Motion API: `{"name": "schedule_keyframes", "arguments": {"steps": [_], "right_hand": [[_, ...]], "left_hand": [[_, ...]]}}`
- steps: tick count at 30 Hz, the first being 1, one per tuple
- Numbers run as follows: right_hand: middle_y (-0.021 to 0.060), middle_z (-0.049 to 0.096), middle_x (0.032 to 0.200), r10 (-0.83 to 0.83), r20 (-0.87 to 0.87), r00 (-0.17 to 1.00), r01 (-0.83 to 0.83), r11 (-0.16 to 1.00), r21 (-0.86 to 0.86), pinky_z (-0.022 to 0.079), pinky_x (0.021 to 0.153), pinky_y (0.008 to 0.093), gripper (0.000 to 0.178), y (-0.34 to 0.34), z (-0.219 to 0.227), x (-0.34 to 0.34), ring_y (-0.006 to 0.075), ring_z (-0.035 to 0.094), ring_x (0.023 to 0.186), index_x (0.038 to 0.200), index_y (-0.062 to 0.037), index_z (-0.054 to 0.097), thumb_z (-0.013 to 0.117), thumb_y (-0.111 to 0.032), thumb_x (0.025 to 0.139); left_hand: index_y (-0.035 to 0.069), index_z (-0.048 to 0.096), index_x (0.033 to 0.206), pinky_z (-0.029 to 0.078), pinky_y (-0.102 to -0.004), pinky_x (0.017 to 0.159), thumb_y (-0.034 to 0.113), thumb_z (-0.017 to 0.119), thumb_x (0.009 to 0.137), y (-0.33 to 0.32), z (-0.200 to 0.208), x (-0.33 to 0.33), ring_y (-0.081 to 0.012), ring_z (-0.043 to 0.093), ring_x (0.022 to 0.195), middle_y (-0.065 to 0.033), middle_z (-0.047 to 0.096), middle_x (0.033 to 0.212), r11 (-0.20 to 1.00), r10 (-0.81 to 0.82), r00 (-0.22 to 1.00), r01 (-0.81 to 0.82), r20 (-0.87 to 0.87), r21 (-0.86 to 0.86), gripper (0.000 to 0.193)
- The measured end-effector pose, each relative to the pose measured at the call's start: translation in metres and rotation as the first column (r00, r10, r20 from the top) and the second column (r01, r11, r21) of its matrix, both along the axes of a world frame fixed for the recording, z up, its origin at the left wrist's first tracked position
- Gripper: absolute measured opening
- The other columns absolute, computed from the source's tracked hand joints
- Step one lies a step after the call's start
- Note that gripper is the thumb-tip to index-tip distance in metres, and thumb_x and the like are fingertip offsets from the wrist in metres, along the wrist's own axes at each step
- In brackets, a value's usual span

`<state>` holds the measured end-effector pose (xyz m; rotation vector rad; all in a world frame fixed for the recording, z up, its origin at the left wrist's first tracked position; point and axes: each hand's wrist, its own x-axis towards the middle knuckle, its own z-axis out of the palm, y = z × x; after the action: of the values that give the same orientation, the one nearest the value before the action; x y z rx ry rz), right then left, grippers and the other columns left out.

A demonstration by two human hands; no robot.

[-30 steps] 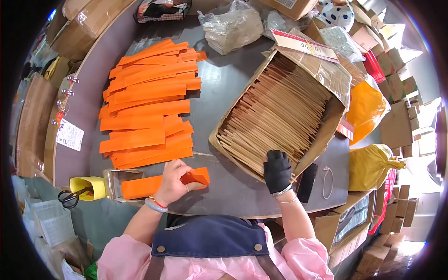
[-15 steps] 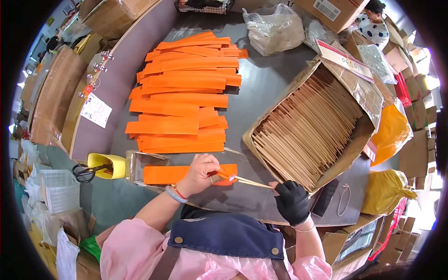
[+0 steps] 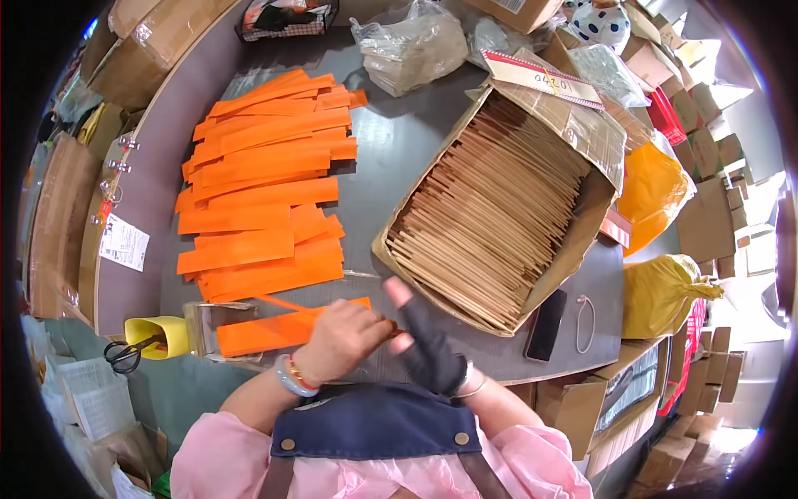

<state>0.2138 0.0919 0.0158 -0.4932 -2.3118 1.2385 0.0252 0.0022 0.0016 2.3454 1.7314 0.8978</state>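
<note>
My left hand (image 3: 342,337) is closed around a narrow orange paper sleeve (image 3: 283,305), whose end pokes out to the left of the knuckles. Whether chopsticks lie inside it is hidden by my fingers. My right hand (image 3: 432,353), in a black fingerless glove, is just to the right, thumb and forefinger spread apart and slightly blurred. Under my left hand lie flat orange strips (image 3: 258,333). Farther off, a broad spread of orange strips (image 3: 266,200) overlaps on the grey table. At the right, an open cardboard box (image 3: 611,200) holds many wooden chopsticks (image 3: 490,216).
A yellow cup (image 3: 170,337) with black scissors (image 3: 123,356) stands at the left table edge. A black phone (image 3: 546,326) and a looped cord (image 3: 585,324) lie right of my gloved hand. Plastic bags (image 3: 411,50) and a wire basket (image 3: 287,21) are at the back.
The chopsticks that stuck out between my hands no longer show. My right hand has come left, close to my left hand, and its fingers have spread. The view has shifted right.
</note>
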Motion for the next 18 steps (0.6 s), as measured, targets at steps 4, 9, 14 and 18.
{"name": "schedule_keyframes", "arguments": {"steps": [4,9,14,18], "right_hand": [[0.0212,0.058,0.131,-0.309,-0.03,0.95,0.31,0.95,0.028,0.037,0.109,0.0438,0.055,0.031,-0.047,0.026,0.0369,0.05,0.13,0.138,-0.0017,0.049,0.069,-0.02,0.091],[0.0151,0.062,0.104,-0.572,0.256,0.78,0.329,0.722,0.609,0.046,0.083,0.0459,0.038,0.07,-0.062,0.059,0.0373,0.056,0.096,0.116,-0.0052,0.065,0.073,-0.016,0.081],[0.0143,0.062,0.1,-0.565,0.326,0.758,0.278,0.732,0.622,0.046,0.079,0.0464,0.028,0.066,-0.061,0.052,0.0368,0.057,0.094,0.109,-0.0057,0.065,0.071,-0.017,0.083],[0.0134,0.06,0.096,-0.585,0.296,0.755,0.323,0.725,0.608,0.047,0.078,0.0473,0.016,0.065,-0.064,0.051,0.0362,0.057,0.091,0.096,-0.0072,0.062,0.066,-0.017,0.084]], "left_hand": [[0.01,0.068,0.094,0.046,-0.0402,0.076,0.018,0.079,0.071,0.019,-0.01,-0.044,-0.0251,0.058,0.09,-0.0044,0.06,0.096,0.915,0.372,0.92,-0.341,-0.122,0.217,0.026],[0.006,0.071,0.114,0.046,-0.0417,0.084,0.028,0.084,0.073,-0.017,-0.055,-0.034,-0.0283,0.054,0.093,-0.0092,0.058,0.099,0.946,0.238,0.965,-0.204,0.111,-0.253,0.049],[0.006,0.069,0.097,0.044,-0.0397,0.078,0.027,0.088,0.068,-0.02,-0.073,-0.029,-0.0268,0.053,0.087,-0.0067,0.057,0.095,0.948,0.316,0.911,-0.293,0.264,-0.123,0.04],[0.007,0.064,0.08,0.043,-0.0374,0.076,0.027,0.092,0.063,-0.018,-0.067,-0.03,-0.0248,0.052,0.081,-0.0048,0.056,0.088,0.953,0.304,0.895,-0.288,0.326,-0.097,0.039]]}}
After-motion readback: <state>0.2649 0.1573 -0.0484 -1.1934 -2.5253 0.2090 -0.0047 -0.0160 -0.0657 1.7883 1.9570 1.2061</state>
